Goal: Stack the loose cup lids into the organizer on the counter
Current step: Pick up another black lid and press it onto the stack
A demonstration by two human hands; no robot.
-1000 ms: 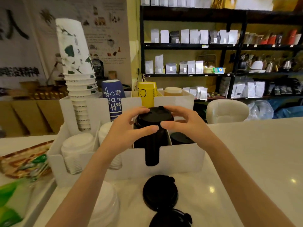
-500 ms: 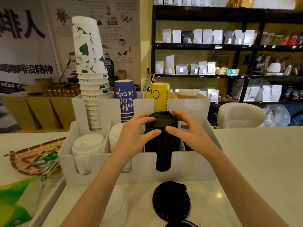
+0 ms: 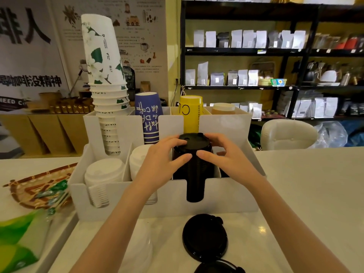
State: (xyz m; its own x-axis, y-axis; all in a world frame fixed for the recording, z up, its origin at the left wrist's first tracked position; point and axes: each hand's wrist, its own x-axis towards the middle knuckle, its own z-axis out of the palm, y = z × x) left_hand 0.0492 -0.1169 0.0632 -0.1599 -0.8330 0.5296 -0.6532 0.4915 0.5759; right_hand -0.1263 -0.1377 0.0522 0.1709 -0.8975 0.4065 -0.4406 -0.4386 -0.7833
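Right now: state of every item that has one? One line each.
Black lid stack: upright in organizer slot, held by both hands.
Left hand: on the stack.
Right hand: on the stack.
Loose black lid: flat on counter, unstacked.
Second black lid: at the frame's edge, unstacked.
White lids: stacked in slot.

The blue cup [image 3: 149, 117] carries upside-down "coffee" lettering; the yellow cup [image 3: 190, 115] shows "C"; the left wall banner [image 3: 25, 56] reads "NEED C" under large mirrored Chinese characters.

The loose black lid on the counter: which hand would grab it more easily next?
Probably the right hand: the loose black lid lies nearer its forearm. Both hands now rest on the black lid stack, so it's close.
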